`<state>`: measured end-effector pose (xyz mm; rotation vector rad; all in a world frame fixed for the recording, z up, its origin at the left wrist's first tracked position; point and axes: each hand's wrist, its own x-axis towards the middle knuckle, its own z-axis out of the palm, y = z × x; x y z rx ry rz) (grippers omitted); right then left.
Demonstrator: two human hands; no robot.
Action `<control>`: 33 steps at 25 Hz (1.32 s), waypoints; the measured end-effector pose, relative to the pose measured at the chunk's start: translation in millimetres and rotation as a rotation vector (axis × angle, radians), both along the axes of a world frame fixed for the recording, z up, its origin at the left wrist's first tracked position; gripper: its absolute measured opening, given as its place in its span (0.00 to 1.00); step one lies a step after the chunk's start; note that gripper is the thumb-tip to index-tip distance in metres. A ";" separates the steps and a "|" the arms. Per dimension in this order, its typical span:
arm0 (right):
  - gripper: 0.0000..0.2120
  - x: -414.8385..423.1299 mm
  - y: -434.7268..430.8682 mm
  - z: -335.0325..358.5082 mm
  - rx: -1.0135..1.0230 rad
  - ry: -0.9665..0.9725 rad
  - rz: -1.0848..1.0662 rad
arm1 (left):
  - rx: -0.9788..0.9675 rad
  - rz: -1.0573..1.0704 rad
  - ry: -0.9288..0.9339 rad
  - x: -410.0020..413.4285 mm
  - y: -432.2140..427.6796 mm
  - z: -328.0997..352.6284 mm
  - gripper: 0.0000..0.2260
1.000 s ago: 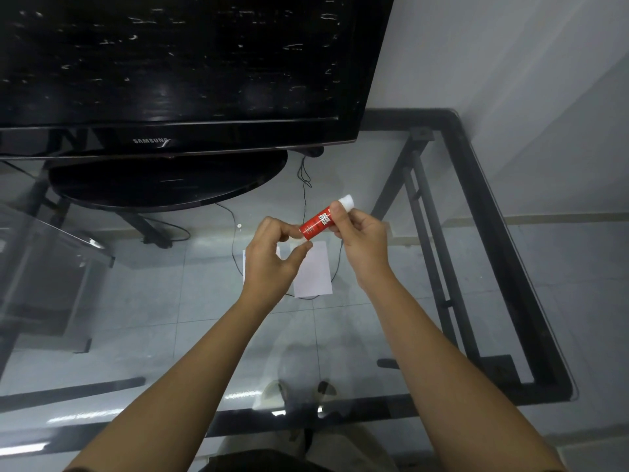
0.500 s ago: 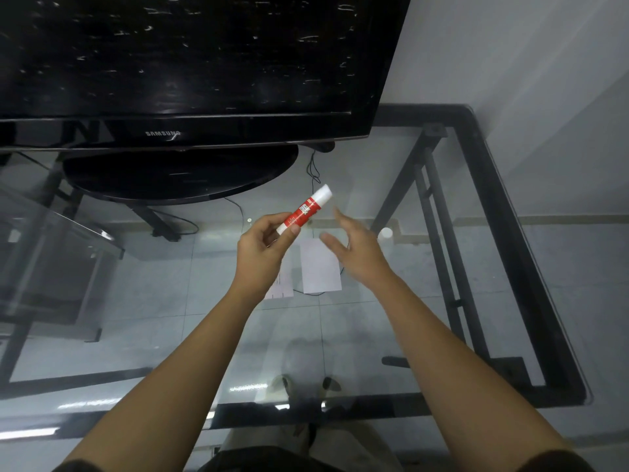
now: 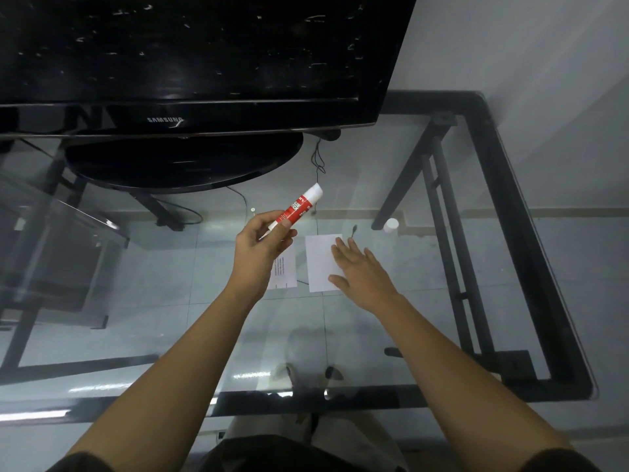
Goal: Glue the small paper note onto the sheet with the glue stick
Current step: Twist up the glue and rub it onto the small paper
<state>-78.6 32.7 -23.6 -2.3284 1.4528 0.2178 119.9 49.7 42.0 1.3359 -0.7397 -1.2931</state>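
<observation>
My left hand [image 3: 260,248] grips the lower end of a red and white glue stick [image 3: 299,206], which points up and to the right above the glass table. Its white cap [image 3: 390,225] stands apart on the glass at the right. A blank white paper [image 3: 320,262] lies flat on the table, and my right hand [image 3: 360,272] rests over its right part with fingers spread. A second paper with printed lines [image 3: 284,272] lies just left of it, partly hidden under my left hand.
A black television [image 3: 190,56] on an oval stand [image 3: 183,158] fills the back of the glass table [image 3: 476,284]. Thin cables [image 3: 318,158] run behind the papers. The table's black frame [image 3: 531,233] runs along the right side and the near edge.
The cap came off the glue stick and now stands on the glass at the right. My right hand let go and dropped flat onto the blank paper. My left hand keeps the stick.
</observation>
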 end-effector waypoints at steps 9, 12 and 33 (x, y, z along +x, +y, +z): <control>0.31 -15.1 40.3 -2.6 0.053 -0.139 -0.056 | 0.270 0.168 0.879 -12.1 12.2 -17.1 0.08; 0.32 -17.1 41.0 -2.4 0.068 -0.196 -0.084 | 0.295 0.134 0.716 -14.0 12.0 -23.1 0.07; 0.36 -18.0 44.2 -6.9 0.073 -0.274 -0.125 | -0.306 -0.775 -0.921 -2.8 -15.8 -22.2 0.06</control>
